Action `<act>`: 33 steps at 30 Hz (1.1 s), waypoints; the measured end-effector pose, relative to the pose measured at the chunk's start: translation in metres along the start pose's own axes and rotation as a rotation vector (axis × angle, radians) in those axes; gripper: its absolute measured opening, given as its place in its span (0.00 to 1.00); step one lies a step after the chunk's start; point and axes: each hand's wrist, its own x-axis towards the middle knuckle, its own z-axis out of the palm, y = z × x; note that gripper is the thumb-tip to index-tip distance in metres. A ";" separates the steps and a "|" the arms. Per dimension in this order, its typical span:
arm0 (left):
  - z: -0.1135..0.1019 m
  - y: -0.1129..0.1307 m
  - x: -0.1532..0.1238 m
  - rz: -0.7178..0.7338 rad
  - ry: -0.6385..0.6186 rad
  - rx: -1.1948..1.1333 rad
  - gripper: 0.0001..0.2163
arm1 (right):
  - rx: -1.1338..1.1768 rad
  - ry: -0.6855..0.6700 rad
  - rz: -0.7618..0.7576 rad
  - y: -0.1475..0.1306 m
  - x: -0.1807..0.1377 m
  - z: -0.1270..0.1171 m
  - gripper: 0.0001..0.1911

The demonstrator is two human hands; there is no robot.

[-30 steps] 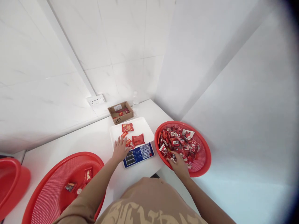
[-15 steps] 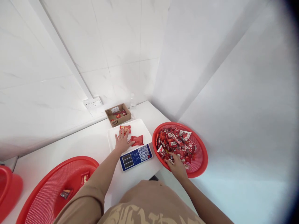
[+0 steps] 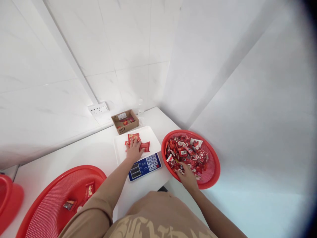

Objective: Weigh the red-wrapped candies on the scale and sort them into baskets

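My left hand [image 3: 134, 151] lies over red candy packets [image 3: 146, 146] on the white weighing pan [image 3: 153, 140] of a digital scale. Its fingers are spread across the packets, which are bunched together under and around it. The blue keypad panel [image 3: 145, 167] of the scale is just below the wrist. Over on the right, my right hand [image 3: 187, 177] reaches into a red mesh basket [image 3: 215, 162] heaped with small wrapped candies [image 3: 189, 150]. Its fingers curl around a red candy packet [image 3: 181, 171] at the near-left side of the heap; some fingertips are hidden.
A small cardboard box [image 3: 121, 130] with a few red packets stands behind the scale, beside a clear plastic bottle [image 3: 141, 107]. Another large red basket [image 3: 47, 201] holds a few packets at front left. A red container [image 3: 11, 205] sits at the far left edge. Walls close off the back and right.
My left hand has moved slightly to the right on the pan, and the packets beneath it now lie closer together. My right hand has stayed in the same place in the basket.
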 end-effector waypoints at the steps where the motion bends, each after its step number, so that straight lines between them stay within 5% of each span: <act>1: -0.001 0.000 -0.001 -0.001 0.013 -0.002 0.25 | 0.002 0.001 0.001 0.000 0.000 0.000 0.23; 6: -0.007 -0.011 -0.009 -0.014 0.159 -0.145 0.23 | 0.015 0.013 -0.013 0.001 0.000 0.001 0.23; 12: -0.024 -0.076 -0.049 -0.264 0.365 -0.251 0.24 | -0.016 -0.007 -0.003 0.002 -0.001 0.000 0.24; 16: -0.036 -0.113 -0.096 -0.472 0.294 -0.153 0.27 | -0.015 -0.013 0.002 0.002 -0.001 0.001 0.24; 21: -0.035 -0.124 -0.142 -0.602 0.156 -0.111 0.32 | -0.010 -0.014 -0.011 0.008 0.001 0.004 0.24; 30: -0.034 -0.119 -0.159 -0.618 -0.027 -0.003 0.35 | 0.009 -0.010 -0.028 0.009 0.001 0.005 0.24; 33: -0.052 -0.136 -0.155 -0.661 0.072 0.050 0.35 | 0.003 -0.003 -0.026 0.008 0.000 0.004 0.24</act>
